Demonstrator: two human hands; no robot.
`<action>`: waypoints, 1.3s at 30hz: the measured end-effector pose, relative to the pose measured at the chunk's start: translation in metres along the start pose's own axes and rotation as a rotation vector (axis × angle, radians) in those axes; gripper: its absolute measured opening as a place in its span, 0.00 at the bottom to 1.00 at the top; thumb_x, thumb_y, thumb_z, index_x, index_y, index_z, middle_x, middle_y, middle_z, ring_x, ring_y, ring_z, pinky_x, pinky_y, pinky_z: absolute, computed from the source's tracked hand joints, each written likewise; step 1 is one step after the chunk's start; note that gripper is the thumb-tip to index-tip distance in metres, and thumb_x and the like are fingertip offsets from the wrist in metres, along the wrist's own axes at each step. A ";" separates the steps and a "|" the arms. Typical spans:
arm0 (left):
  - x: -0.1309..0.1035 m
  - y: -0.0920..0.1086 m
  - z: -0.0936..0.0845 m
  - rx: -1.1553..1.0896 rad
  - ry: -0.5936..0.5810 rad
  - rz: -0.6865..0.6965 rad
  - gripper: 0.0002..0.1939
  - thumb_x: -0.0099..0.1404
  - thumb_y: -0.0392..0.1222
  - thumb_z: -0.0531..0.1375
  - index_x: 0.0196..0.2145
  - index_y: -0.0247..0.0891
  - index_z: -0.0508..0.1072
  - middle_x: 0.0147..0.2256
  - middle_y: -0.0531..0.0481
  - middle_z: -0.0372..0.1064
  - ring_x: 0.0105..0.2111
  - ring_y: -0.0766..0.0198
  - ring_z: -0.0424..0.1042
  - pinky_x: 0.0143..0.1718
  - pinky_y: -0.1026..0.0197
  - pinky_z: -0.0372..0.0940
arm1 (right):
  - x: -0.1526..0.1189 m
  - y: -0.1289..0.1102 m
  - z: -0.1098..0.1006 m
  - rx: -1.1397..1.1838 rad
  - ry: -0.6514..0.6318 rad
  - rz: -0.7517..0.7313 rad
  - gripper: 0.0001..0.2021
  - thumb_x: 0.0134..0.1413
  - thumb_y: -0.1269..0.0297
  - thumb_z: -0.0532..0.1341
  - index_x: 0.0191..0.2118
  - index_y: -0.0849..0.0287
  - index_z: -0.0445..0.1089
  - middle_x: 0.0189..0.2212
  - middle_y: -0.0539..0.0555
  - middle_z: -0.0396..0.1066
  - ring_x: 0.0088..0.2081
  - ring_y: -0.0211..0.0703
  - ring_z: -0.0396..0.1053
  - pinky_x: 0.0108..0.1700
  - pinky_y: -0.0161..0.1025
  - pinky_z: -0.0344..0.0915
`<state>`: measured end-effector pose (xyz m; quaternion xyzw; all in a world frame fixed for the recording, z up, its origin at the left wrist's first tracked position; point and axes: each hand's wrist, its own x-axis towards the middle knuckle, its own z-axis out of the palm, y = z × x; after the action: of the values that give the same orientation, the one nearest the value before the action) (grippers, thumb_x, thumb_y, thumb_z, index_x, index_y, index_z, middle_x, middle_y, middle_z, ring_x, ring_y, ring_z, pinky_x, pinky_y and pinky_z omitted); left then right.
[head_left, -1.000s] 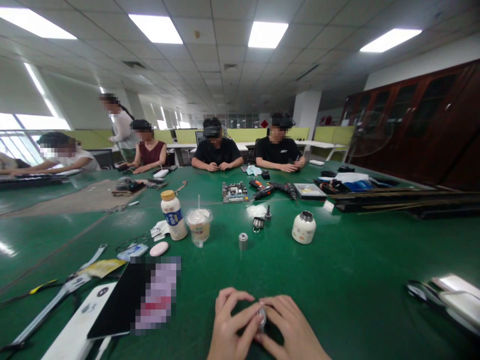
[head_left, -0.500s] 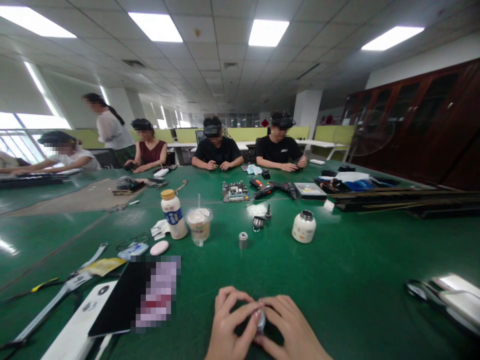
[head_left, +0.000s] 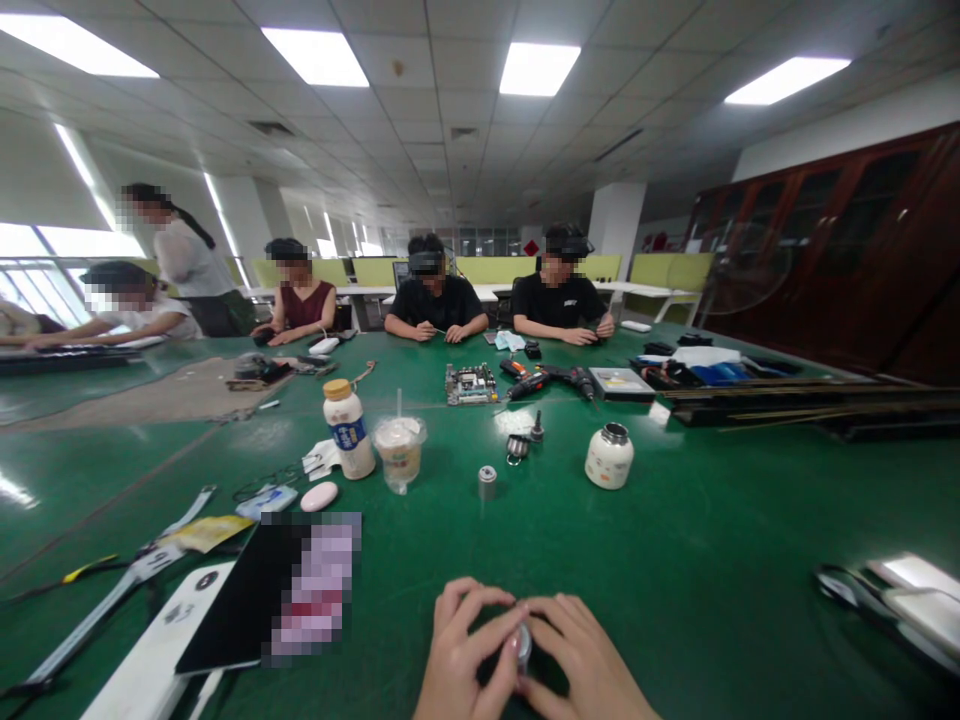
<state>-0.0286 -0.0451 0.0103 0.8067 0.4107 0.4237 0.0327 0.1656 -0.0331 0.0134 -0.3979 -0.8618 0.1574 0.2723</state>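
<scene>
Both of my hands are together at the bottom centre of the head view, low over the green table [head_left: 720,560]. My left hand [head_left: 469,645] and my right hand [head_left: 574,650] close their fingers and thumbs around a small round silver metal piece [head_left: 523,645]. Most of that piece is hidden by the fingers. Beyond the hands a small metal cylinder [head_left: 487,483] stands upright. Further back lie a metal part with a ring [head_left: 517,448] and a thin dark fitting [head_left: 538,427].
A white jar [head_left: 609,456], a lidded cup [head_left: 400,450] and a bottle [head_left: 349,430] stand mid-table. A tablet [head_left: 232,600] lies at left, a circuit board [head_left: 472,384] and power drill [head_left: 566,378] further back. Several people sit opposite; one person stands.
The standing person at the back left has moved further left. My hands keep nearly the same place and hold around the metal piece.
</scene>
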 end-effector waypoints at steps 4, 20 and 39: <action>0.001 0.003 0.000 -0.033 0.054 -0.086 0.10 0.61 0.34 0.61 0.40 0.42 0.78 0.40 0.44 0.73 0.43 0.52 0.67 0.45 0.48 0.67 | -0.001 0.003 0.003 -0.044 -0.002 -0.005 0.19 0.51 0.62 0.69 0.51 0.52 0.72 0.48 0.54 0.75 0.48 0.51 0.72 0.53 0.47 0.65; -0.003 -0.012 0.006 0.297 -0.061 -0.475 0.05 0.62 0.49 0.66 0.36 0.58 0.82 0.31 0.51 0.73 0.37 0.52 0.68 0.36 0.52 0.57 | -0.004 0.013 0.002 -0.117 -0.110 -0.016 0.21 0.57 0.53 0.64 0.55 0.50 0.69 0.54 0.56 0.71 0.53 0.55 0.70 0.56 0.50 0.65; 0.002 0.002 -0.003 -0.100 0.067 -0.015 0.07 0.64 0.32 0.61 0.39 0.40 0.74 0.30 0.50 0.74 0.34 0.57 0.66 0.37 0.55 0.62 | 0.001 0.002 -0.004 -0.123 -0.141 0.009 0.20 0.55 0.60 0.66 0.54 0.51 0.70 0.52 0.58 0.72 0.52 0.56 0.71 0.56 0.53 0.65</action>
<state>-0.0289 -0.0465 0.0143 0.7864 0.3959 0.4700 0.0626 0.1689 -0.0309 0.0156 -0.4055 -0.8851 0.1331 0.1855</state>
